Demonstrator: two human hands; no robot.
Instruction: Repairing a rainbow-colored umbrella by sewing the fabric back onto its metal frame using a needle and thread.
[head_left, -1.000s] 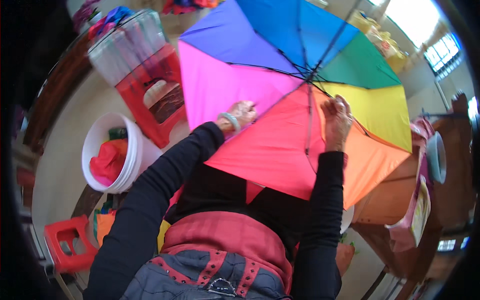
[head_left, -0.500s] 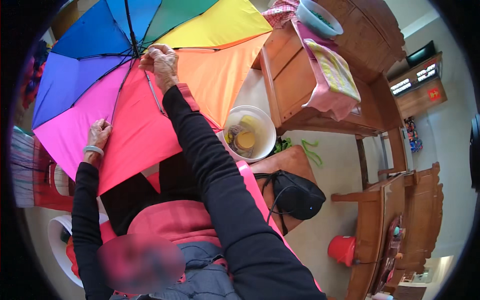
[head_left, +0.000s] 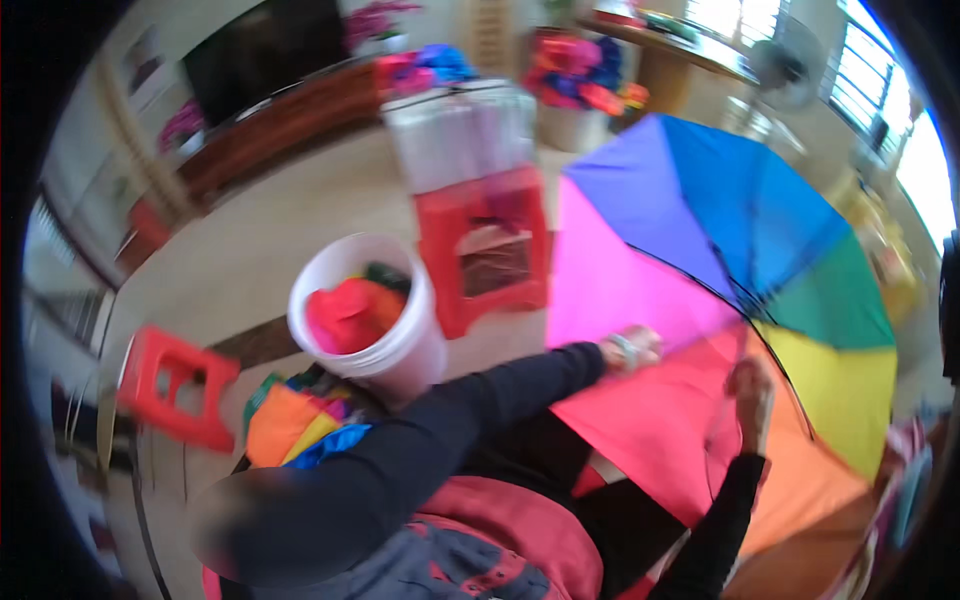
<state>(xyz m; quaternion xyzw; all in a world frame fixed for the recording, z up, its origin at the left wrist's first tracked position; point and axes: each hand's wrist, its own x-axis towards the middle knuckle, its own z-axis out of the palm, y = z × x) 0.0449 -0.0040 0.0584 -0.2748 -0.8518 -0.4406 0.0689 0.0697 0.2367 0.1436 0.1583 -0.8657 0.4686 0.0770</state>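
Observation:
An open rainbow umbrella lies tilted in front of me, filling the right half of the view, with dark ribs crossing its panels. My left hand, with a pale band at the wrist, rests curled on the seam between the pink and red panels. My right hand holds the canopy at a rib between the red and orange panels. Both arms are in black sleeves. The picture is blurred, so the fingers are not sharp.
A white bucket with pink and red cloth stands to the left. Behind it, a red plastic stool carries a clear container. Another red stool and a pile of coloured fabric lie lower left. A dark wooden cabinet lines the back.
My head has swung back to the left, so the bucket and stools are in view again and the wooden furniture is gone. Both hands stay on the umbrella's red panels.

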